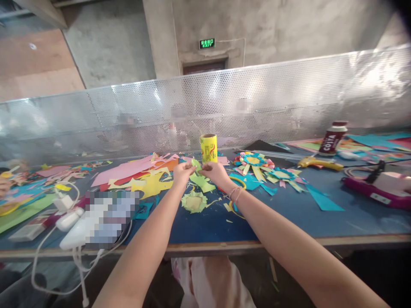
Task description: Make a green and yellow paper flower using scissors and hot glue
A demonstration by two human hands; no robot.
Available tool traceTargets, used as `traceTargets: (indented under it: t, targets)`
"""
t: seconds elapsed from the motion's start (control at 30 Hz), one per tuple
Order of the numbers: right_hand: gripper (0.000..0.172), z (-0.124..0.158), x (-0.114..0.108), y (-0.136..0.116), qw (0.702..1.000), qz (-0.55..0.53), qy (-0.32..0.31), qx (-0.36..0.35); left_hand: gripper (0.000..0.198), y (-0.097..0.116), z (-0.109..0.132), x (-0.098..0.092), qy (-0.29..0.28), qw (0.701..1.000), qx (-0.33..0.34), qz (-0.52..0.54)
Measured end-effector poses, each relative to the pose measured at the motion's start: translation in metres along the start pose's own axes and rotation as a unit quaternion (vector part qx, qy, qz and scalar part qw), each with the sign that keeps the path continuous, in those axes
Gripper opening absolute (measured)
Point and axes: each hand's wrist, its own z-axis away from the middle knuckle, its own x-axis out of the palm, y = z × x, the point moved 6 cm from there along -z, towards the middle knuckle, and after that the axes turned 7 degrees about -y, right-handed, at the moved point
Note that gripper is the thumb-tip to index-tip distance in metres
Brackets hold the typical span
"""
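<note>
Pinching light-green paper (196, 164), left hand (182, 173) and right hand (217, 173) both closed on it.

Concrete wall (276, 30) behind perforated screen (282, 94)

Bare forearms (150, 248) and loose pale bottoms (215, 282) for me lol
Got some thin pinkish bands (236, 194) round my right wrist
</note>
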Motion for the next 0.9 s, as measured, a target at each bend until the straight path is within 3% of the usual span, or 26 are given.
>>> traceTargets:
  t: [0.47,0.6,0.8,0.9]
  targets:
    - [0.012,-0.011,0.015,0.028,0.987,-0.149,-0.055,0.022,0.030,-0.006,-0.002,0.003,-0.034,0.999,0.005,0.002]
    - [0.008,-0.011,0.016,0.026,0.991,-0.122,-0.056,0.003,0.029,-0.004,-0.001,0.008,-0.074,0.997,0.023,-0.019]
    - [0.016,-0.009,0.012,0.011,0.992,-0.100,-0.034,-0.071,0.030,-0.001,0.002,0.009,-0.083,0.996,0.030,-0.017]
    - [0.014,-0.007,0.008,0.008,0.994,-0.088,-0.024,-0.067,0.031,-0.002,0.002,0.009,-0.081,0.997,0.017,0.000]
